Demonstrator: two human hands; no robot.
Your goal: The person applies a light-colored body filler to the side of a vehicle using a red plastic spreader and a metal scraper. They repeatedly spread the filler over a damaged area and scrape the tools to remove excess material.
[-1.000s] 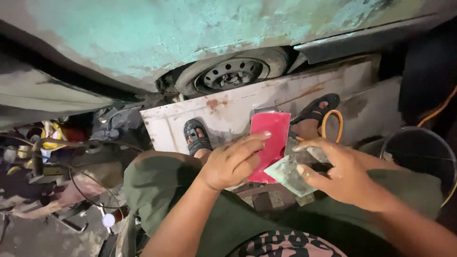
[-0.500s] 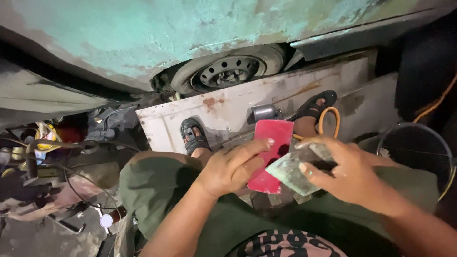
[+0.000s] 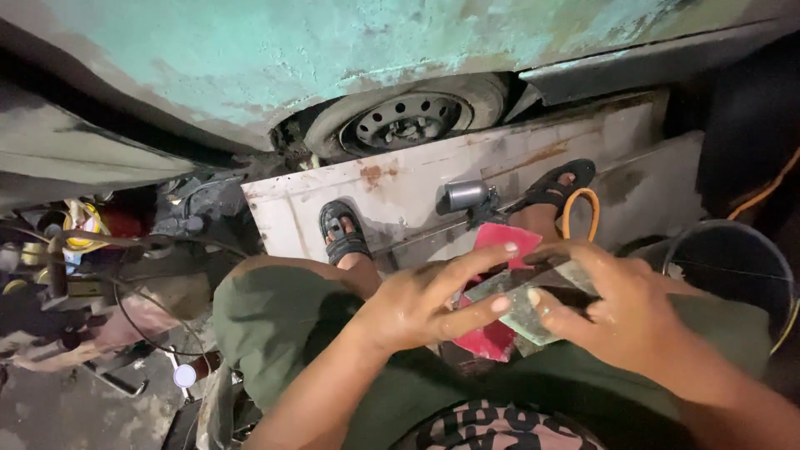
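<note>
I sit with my knees in olive trousers, feet in black sandals (image 3: 343, 233) resting on a rusty white metal panel (image 3: 400, 192). A red flat pad (image 3: 498, 283) is gripped in my left hand (image 3: 421, 304), its fingers stretched across it. My right hand (image 3: 621, 312) pinches a grey-green worn sheet (image 3: 525, 304) that lies over the red pad. Both hands meet above my lap.
A car wheel (image 3: 408, 121) sits under a flaking turquoise car body (image 3: 333, 58). A small grey cylinder part (image 3: 465, 195) lies on the panel. An orange loop (image 3: 581, 212) is by my right foot. A black bucket (image 3: 733, 262) stands right. Tools and cables clutter the left floor (image 3: 75, 283).
My hands have come closer together; the grey-green sheet now lies over the red pad, and my left fingers stretch out across both.
</note>
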